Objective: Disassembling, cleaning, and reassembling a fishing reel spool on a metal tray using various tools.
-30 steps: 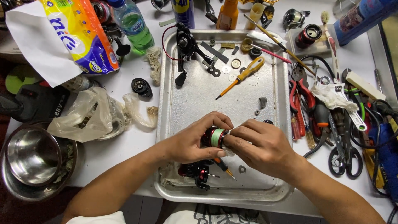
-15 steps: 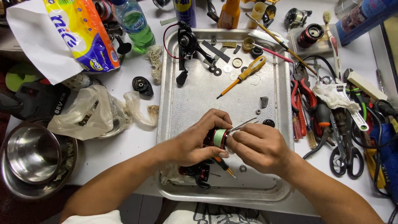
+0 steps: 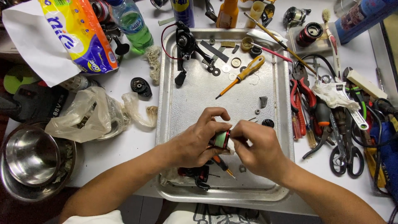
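Bright even overhead light, soft shadows, sharp focus, bowed edges

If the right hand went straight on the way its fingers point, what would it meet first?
The right hand points leftward and already touches the green-wound spool; directly behind that is the left hand gripping it. Depth is hard to judge.

- One metal tray [image 3: 166, 124] under my two hands.
- Two screwdrivers on it: one yellow [image 3: 242, 75], one orange [image 3: 220, 163].
- One scissors [image 3: 346, 153] at the worktop's right edge.
- One steel bowl [image 3: 25, 157], left.
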